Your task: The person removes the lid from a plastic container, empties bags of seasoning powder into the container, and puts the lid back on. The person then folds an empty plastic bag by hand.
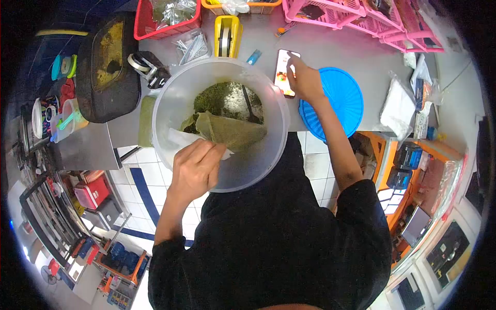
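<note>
My left hand (195, 169) is closed at the near left rim of a large translucent plastic tub (164, 111). It pinches a thin white sheet (181, 138), paper or plastic, I cannot tell which. Inside the tub lie dark green dried flakes (216, 94), a dark-handled spoon (248, 105) and a folded, see-through greenish bag or sheet (232, 132). Over a lit smartphone (282, 70) lying on the table, my right hand (306, 80) has its index finger and thumb apart. Whether the finger touches the screen is unclear. Partly under my right forearm is a round blue lid (338, 98).
Beyond the tub stand a yellow tape dispenser (226, 39), a red basket (168, 28) and pink racks (330, 14). A black bag-like case (106, 77) and a hand-held tape gun (150, 67) are at left. White packets (398, 107) lie at right, above an orange shelf (385, 165).
</note>
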{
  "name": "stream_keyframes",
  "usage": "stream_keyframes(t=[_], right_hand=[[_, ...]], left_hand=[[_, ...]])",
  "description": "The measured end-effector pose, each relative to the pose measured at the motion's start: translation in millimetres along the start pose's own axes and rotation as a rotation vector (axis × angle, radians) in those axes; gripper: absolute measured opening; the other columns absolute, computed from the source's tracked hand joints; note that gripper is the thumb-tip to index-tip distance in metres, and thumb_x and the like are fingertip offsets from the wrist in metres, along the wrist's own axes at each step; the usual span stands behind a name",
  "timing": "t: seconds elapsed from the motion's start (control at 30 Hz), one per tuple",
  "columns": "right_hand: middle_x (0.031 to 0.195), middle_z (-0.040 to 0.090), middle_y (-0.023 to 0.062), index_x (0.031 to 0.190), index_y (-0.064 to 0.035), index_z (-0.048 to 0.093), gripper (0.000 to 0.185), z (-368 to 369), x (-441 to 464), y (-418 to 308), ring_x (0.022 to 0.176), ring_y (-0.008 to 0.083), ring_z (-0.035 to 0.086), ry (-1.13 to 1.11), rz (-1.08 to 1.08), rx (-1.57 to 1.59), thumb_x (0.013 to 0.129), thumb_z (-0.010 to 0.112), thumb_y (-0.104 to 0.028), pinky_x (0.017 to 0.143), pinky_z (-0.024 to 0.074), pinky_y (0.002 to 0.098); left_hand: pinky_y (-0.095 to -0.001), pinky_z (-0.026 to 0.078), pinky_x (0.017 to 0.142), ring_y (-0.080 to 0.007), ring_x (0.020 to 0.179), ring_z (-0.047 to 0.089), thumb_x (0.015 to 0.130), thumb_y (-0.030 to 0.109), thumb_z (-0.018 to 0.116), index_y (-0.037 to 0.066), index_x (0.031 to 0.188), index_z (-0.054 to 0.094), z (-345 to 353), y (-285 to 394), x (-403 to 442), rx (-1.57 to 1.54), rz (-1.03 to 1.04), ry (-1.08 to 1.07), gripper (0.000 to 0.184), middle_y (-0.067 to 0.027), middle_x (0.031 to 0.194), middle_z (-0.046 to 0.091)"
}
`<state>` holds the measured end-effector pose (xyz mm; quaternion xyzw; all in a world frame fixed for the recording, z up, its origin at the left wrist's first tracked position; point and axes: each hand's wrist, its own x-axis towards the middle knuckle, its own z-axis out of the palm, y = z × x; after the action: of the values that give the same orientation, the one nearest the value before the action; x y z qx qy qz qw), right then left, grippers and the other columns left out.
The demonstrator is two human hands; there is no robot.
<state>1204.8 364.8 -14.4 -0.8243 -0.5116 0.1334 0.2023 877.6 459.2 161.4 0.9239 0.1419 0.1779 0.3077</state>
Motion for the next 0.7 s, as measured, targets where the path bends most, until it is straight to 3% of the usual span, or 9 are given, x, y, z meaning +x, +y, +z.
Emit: stream_keyframes(t=[0.1,0.13,0.23,0.37,0.4,0.53,0.63,0.7], right_hand=[[0.106,0.069,0.0177,0.112,-0.0047,0.055,0.02,-28.2,-15.6,-23.0,0.07,0.033,0.066,0.3,0.037,0.192,0.096,0.053,-0.016,0.063,0.0514,0.0419],[0.11,0.069,0.0169,0.11,-0.0045,0.057,0.016,-37.9,-22.3,-32.0,0.065,0.0264,0.064,0.401,0.053,0.287,0.095,0.055,-0.009,0.061,0.0498,0.0358],[0.114,0.068,0.0135,0.11,-0.0044,0.057,0.02,-89.4,-51.7,-87.3,0.063,0.0211,0.062,0.508,-0.023,0.387,0.09,0.062,-0.008,0.06,0.0488,0.0312],[0.114,0.067,0.0133,0.113,-0.0038,0.056,0.048,-133.7,-77.0,-157.5,0.081,0.0257,0.064,0.113,-0.415,0.358,0.072,0.079,-0.013,0.072,0.0523,0.0358],[0.112,0.067,0.0133,0.114,-0.0037,0.055,0.054,-132.8,-76.9,-172.2,0.086,0.0271,0.064,0.055,-0.488,0.319,0.068,0.081,-0.015,0.074,0.0529,0.0378],[0.106,0.064,0.0119,0.12,-0.0035,0.053,0.065,-101.0,-71.0,-186.0,0.096,0.0304,0.062,-0.162,-0.425,0.115,0.063,0.083,-0.019,0.076,0.0532,0.0426],[0.103,0.063,0.0109,0.12,-0.0041,0.054,0.064,-94.8,-67.7,-185.1,0.097,0.0313,0.061,-0.281,-0.375,0.05,0.064,0.082,-0.02,0.075,0.0533,0.0429],[0.102,0.063,0.0103,0.118,-0.0049,0.055,0.061,-97.2,-66.8,-186.1,0.098,0.0311,0.061,-0.276,-0.369,0.084,0.065,0.081,-0.019,0.075,0.0535,0.0423]], left_hand=[[-0.0347,0.047,0.052,-0.0259,0.059,0.058,0.065,-0.007,0.064,-0.004,0.089,0.065,-5.0,-1.2,-1.3,-0.03,0.001,0.048,0.024,-0.0113,0.074,0.056],[-0.034,0.047,0.052,-0.0258,0.059,0.058,0.065,-0.008,0.063,-0.004,0.089,0.065,-7.6,-2.1,-2.1,-0.042,0.0,0.068,0.024,-0.0117,0.074,0.056],[-0.0316,0.046,0.052,-0.0246,0.057,0.057,0.066,-0.009,0.06,-0.006,0.088,0.066,-20.2,0.8,0.4,-0.129,-0.026,0.146,0.023,-0.0137,0.073,0.058],[-0.0295,0.045,0.054,-0.0209,0.06,0.058,0.073,-0.007,0.059,-0.004,0.087,0.068,-35.0,3.6,-1.5,-0.299,-0.047,0.279,0.017,-0.013,0.076,0.063],[-0.0283,0.044,0.06,-0.0194,0.066,0.058,0.08,-0.001,0.06,-0.003,0.087,0.066,-39.5,3.1,-4.2,-0.33,-0.063,0.276,0.009,-0.0116,0.079,0.065],[-0.0283,0.04,0.067,-0.0161,0.071,0.051,0.09,0.013,0.063,-0.002,0.09,0.06,-34.8,-5.2,-9.9,-0.58,-0.077,0.45,0.016,-0.0092,0.08,0.063],[-0.0242,0.037,0.061,-0.0125,0.067,0.048,0.092,0.015,0.062,-0.002,0.091,0.059,-32.2,-13.1,-12.5,-0.669,-0.169,0.501,0.017,-0.0066,0.077,0.06],[-0.02,0.035,0.055,-0.0076,0.064,0.048,0.095,0.012,0.059,-0.001,0.095,0.059,-38.3,-17.0,-18.1,-0.67,-0.348,0.479,0.013,-0.006,0.079,0.058]])
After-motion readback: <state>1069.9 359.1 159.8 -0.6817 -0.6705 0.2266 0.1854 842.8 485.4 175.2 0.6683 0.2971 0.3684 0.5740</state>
